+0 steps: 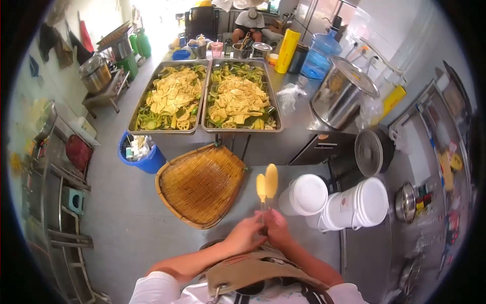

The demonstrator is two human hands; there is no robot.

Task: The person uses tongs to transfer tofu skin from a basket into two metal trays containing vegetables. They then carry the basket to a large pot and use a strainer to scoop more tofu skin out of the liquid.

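Two utensils with rounded yellow heads stand upright in front of my body, a smaller one [261, 187] on the left and a larger one [272, 181] beside it. My left hand [246, 235] is closed round the handle of the smaller one. Touching it, my right hand [276, 228] grips the handle of the larger one. Beyond them, two metal trays [195, 130] [243, 130] on the counter hold green vegetables, lotus root slices and a pile of pale flat pieces. A woven bamboo basket [202, 185] lies left of my hands.
White lidded buckets [310, 193] [372, 202] stand at the right on the floor, near a black fan [372, 152]. A blue bin [152, 161] is below the left tray. A steel pot [341, 99] and water jug [320, 53] are on the counter. Another person [249, 21] sits behind it.
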